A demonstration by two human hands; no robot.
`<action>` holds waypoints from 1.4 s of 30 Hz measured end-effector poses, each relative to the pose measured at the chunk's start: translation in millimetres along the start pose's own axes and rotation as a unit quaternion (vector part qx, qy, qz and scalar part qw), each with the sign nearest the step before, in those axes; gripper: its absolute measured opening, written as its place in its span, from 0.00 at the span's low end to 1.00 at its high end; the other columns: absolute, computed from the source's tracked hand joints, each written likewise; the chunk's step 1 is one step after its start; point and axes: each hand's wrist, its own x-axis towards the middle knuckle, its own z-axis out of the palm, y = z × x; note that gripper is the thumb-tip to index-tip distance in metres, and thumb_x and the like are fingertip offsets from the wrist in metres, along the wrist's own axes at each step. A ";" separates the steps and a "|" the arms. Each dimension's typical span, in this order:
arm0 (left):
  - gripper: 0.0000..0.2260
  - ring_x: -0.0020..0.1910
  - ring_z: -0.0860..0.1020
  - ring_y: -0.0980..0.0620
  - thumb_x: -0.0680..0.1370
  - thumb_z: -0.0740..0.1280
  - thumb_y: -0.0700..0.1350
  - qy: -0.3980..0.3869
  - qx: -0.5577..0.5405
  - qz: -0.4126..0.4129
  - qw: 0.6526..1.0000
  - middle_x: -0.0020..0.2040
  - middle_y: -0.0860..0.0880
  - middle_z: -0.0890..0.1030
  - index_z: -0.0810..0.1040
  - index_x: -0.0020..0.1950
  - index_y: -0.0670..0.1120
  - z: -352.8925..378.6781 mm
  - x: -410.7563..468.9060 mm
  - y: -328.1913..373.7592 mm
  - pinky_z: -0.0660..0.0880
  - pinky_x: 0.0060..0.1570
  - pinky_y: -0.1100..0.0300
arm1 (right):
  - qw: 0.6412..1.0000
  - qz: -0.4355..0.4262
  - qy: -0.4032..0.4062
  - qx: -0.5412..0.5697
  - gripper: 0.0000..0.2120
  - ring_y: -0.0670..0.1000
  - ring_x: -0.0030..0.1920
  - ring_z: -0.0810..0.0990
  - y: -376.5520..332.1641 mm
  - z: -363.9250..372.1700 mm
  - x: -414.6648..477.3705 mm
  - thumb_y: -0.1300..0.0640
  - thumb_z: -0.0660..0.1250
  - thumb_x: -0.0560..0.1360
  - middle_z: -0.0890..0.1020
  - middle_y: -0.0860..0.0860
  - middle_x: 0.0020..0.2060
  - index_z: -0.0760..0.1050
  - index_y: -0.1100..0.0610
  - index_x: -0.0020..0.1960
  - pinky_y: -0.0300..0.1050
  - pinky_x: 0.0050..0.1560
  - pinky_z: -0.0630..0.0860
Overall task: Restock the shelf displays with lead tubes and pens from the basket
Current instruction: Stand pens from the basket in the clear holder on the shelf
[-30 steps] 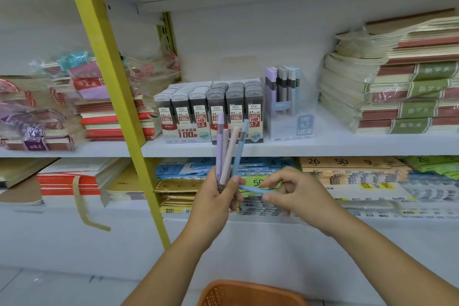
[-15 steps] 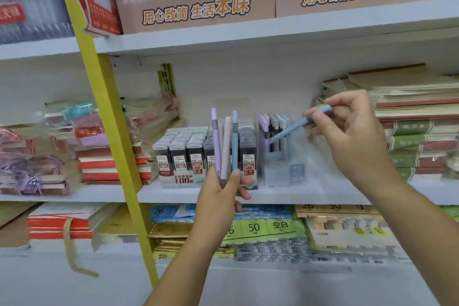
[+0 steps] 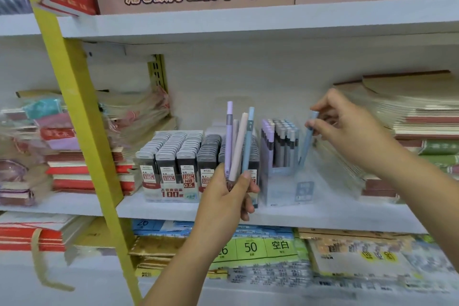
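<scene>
Pinching the blue pen by its top with the right hand, tip beside the full rows in the clear display box — lower straight, no angling. Gripping four spare pens upright in the left hand, in front of the lead tubes.

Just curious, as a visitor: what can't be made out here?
Head view only:
Bunch of pens: lower ends hidden in the left hand.
Blue pen in the right hand: tip blurred, inside the box or beside it unclear.
Lead tubes: label print too small.
Notebooks: cut off by right edge.
</scene>
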 end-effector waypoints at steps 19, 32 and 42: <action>0.10 0.24 0.72 0.59 0.84 0.61 0.45 -0.032 -0.008 -0.043 0.999 0.28 0.55 0.79 0.75 0.57 0.39 12.1 4.8 -1.6 0.67 0.23 0.67 | 0.997 -0.008 -0.018 -0.072 0.06 0.49 0.46 0.76 14.6 25.4 -12.8 0.55 0.71 0.74 0.75 0.39 0.38 0.75 0.52 0.49 0.38 0.39 0.68; 0.07 0.27 0.70 0.57 0.83 0.63 0.45 -0.091 -0.057 -0.050 0.993 0.43 0.48 0.85 0.74 0.60 0.47 20.1 -1.8 -3.1 0.66 0.25 0.64 | 0.914 0.132 -0.036 0.381 0.14 0.50 0.40 0.84 -44.7 34.6 -31.0 0.61 0.68 0.76 0.86 0.51 0.40 0.72 0.50 0.60 0.39 0.37 0.79; 0.05 0.25 0.65 0.57 0.83 0.64 0.47 -0.054 -0.059 -0.067 0.995 0.32 0.52 0.73 0.74 0.52 0.46 13.0 0.0 -4.2 0.65 0.25 0.65 | 0.995 -0.006 0.071 0.072 0.16 0.42 0.42 0.81 -5.5 1.0 -24.0 0.59 0.69 0.75 0.81 0.45 0.43 0.69 0.40 0.52 0.39 0.42 0.78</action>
